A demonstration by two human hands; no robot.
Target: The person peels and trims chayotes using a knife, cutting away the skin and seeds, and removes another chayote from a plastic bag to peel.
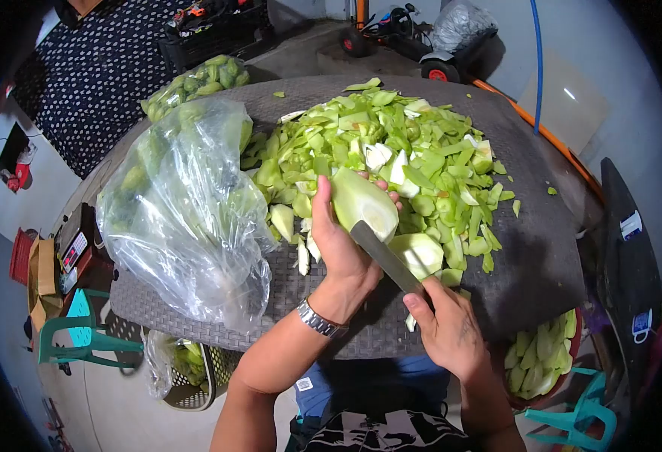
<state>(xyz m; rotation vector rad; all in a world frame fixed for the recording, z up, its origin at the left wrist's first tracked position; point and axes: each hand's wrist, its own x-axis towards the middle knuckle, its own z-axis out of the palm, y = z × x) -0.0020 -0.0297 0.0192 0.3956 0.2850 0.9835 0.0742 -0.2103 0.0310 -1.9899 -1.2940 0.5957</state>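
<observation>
My left hand (342,252) is wrapped round a pale green peeled chayote (359,202), with its cut face turned toward me. In my right hand (451,324) is a knife (382,256), its blade slanting up and left so the tip end lies at the lower edge of the chayote. Just right of the blade, another cut chayote piece (419,255) shows its pale face. Behind both hands a broad heap of green peelings (436,151) spreads over the grey woven tabletop (534,279). White cut bits lie among the peelings.
Left on the table slumps a clear plastic bag (188,218) of green chayotes, with another full bag (207,79) behind it. Below the front edge are a crate (210,380) and a tub of peeled chayotes (538,358). Teal chairs (86,328) stand at floor level.
</observation>
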